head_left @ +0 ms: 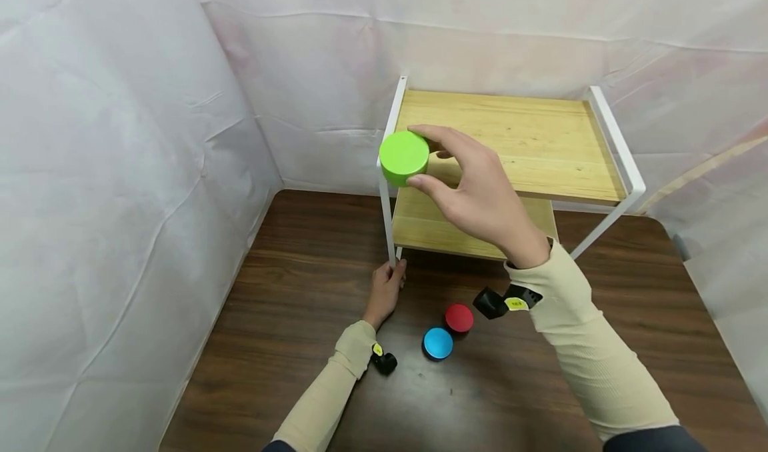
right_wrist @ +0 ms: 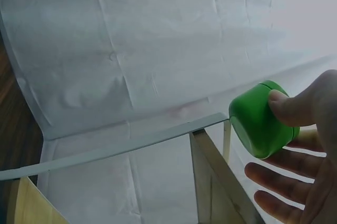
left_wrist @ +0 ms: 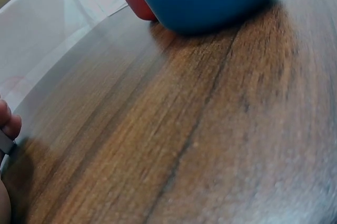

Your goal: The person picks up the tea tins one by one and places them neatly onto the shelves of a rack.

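Note:
Between thumb and fingers, my right hand [head_left: 480,189] pinches a round green lidded canister [head_left: 403,159]. It is held up at the upper left corner of a two-tier shelf [head_left: 510,139] with wooden boards and a white frame. In the right wrist view the green canister [right_wrist: 260,119] is tilted, with the other fingers spread below it. My left hand [head_left: 385,292] grips the foot of the shelf's front left leg [head_left: 387,219]. A red canister [head_left: 459,318] and a blue canister [head_left: 438,343] stand close together on the table, right of the left hand.
The dark wooden table [head_left: 288,292] carries the shelf near its back edge. White sheeting [head_left: 120,172] hangs at the left, behind and at the right. The lower wooden board [head_left: 444,229] sits beneath the upper one, partly hidden by the right hand.

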